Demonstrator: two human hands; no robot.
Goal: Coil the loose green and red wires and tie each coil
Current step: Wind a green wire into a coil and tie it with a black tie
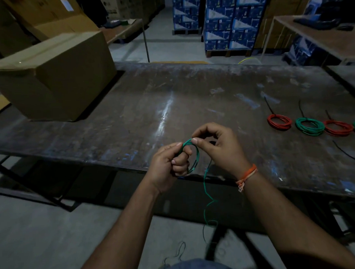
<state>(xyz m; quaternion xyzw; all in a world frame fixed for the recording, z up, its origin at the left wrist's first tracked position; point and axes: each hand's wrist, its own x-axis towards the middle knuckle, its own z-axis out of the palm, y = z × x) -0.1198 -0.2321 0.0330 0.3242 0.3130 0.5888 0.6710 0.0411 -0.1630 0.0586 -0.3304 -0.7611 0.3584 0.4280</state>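
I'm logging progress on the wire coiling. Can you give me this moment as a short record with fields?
left hand: left hand grips green coil
right hand: right hand pinches the coil's top
loose tail: green wire tail hangs below the table edge
finished coils: red coil, tied green coil, second red coil, one green at the frame edge
spare tie: black tie
surface: table

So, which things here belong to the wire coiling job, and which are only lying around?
Belong to the job:
- green wire, held by left hand and right hand
- finished coils on the table
- loose black tie

Only lying around:
- cardboard box
- stacked blue boxes
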